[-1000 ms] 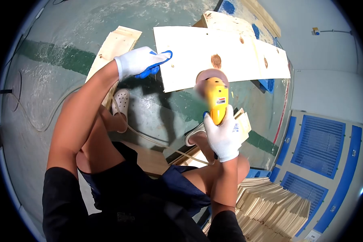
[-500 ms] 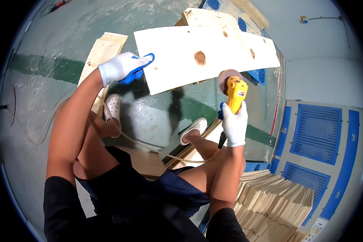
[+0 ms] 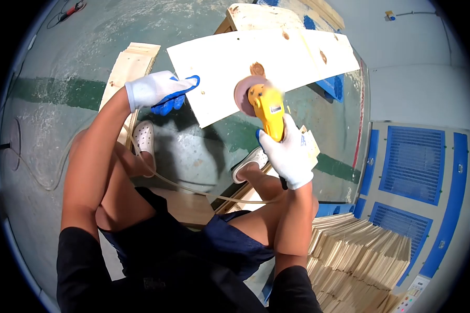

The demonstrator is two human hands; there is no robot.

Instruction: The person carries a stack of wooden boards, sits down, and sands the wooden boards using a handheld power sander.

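A wide pale wooden board [image 3: 219, 62] with dark knots lies ahead of me. My left hand [image 3: 162, 93], in a white and blue work glove, grips its left end, thumb on top and fingers curled below. In my right hand [image 3: 292, 156], gloved alike, is a yellow angle grinder [image 3: 270, 110], held closed around its body. The grinder's round sanding disc [image 3: 244, 96] overlaps the board's near edge, close to a knot. Whether the disc touches the wood I cannot tell. A pale cord or hose [image 3: 183, 187] runs across my legs toward the right hand.
Narrow boards [image 3: 126, 70] lie stacked at the left, and a wooden piece [image 3: 266, 16] supports the far side. Thin wooden slats [image 3: 357, 255] are piled at lower right, near a blue and grey vented cabinet [image 3: 413, 164]. Another red tool [image 3: 73, 10] rests on the floor.
My right hand has brought the grinder left, from beyond the board's near edge to over it. The board has shifted slightly left, while my left hand keeps its grip.
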